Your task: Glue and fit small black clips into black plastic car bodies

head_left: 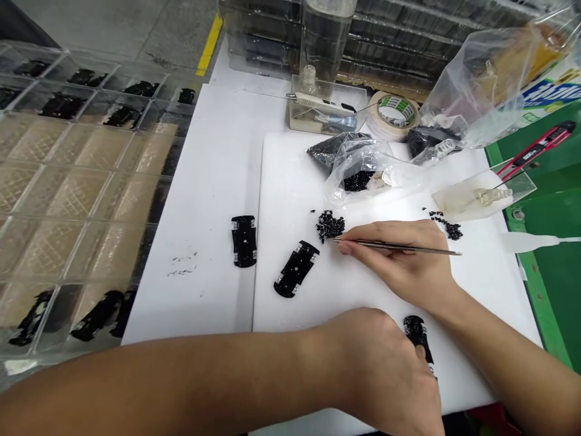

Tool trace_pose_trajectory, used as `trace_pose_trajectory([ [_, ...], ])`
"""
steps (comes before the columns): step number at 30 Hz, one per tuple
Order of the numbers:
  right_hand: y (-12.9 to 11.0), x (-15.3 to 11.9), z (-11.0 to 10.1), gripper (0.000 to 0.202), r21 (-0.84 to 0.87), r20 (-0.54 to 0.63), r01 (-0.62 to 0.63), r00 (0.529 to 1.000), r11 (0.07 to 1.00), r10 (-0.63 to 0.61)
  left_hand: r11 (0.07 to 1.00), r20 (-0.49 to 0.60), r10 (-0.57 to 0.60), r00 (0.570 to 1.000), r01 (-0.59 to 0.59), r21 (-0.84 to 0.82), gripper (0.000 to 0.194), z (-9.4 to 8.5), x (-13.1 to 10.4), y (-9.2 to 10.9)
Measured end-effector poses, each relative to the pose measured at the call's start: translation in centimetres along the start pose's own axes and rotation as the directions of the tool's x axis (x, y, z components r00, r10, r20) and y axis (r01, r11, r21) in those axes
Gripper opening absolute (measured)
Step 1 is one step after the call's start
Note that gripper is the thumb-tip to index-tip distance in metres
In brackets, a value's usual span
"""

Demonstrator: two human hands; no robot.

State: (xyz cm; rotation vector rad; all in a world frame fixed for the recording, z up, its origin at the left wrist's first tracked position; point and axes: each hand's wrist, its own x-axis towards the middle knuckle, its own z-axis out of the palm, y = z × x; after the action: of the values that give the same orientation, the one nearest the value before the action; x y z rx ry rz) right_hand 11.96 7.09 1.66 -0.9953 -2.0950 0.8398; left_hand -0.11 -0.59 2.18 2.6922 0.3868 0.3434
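My right hand [408, 260] pinches metal tweezers [403, 247], their tips at the edge of a pile of tiny black parts [330, 225]. Lower down, my left hand [385, 369] is closed around a black car-shaped plate [415, 332]; most of its fingers are hidden behind the back of the hand, and the plate's lower end is partly covered. Just below the pile lies a second black car-shaped plate [296, 268], tilted on the white foam board [345, 284]. A third plate [244, 241] rests at the board's left edge.
Clear compartment trays [82, 169] holding black plates stand at left. Behind the board are plastic bags of black parts [363, 172], a tape roll [394, 112] and a small clear box [322, 115]. A red-black cutter [535, 151] sits at right, near another scatter of black bits [451, 230].
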Motion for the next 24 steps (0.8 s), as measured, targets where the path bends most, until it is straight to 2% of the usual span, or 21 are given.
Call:
trace_pose_trajectory([
  [3,-0.1,-0.2,0.0,0.003,-0.041,-0.045,-0.010,0.999,0.999,0.008,0.998,0.083,-0.004,0.997,0.009,-0.059,0.036,-0.4,0.2,-0.1],
  [6,-0.5,-0.3,0.2,0.002,-0.057,-0.041,0.005,0.999,0.998,-0.007,0.997,0.100,0.001,0.995,0.007,-0.078,0.035,-0.3,0.3,-0.2],
  [11,-1.1,-0.2,0.6,0.003,-0.123,-0.047,0.044,0.998,0.991,-0.051,0.998,0.009,0.023,1.000,-0.022,-0.055,0.030,0.4,0.0,-0.3],
  [16,-1.0,-0.1,0.7,0.006,-0.142,-0.042,0.067,0.996,0.988,-0.074,0.994,-0.049,-0.020,0.999,0.015,-0.106,0.025,0.8,-0.2,-0.1],
  [21,-0.6,0.0,0.8,0.007,-0.112,-0.046,0.077,0.996,0.991,-0.083,0.994,-0.045,-0.042,0.998,0.037,-0.100,0.032,0.4,-0.2,-0.2],
  [24,-1.0,-0.4,-0.1,0.009,-0.102,-0.057,0.057,0.996,0.993,-0.063,0.999,-0.108,0.004,0.994,-0.008,-0.035,0.038,0.2,-0.4,-0.3],
])
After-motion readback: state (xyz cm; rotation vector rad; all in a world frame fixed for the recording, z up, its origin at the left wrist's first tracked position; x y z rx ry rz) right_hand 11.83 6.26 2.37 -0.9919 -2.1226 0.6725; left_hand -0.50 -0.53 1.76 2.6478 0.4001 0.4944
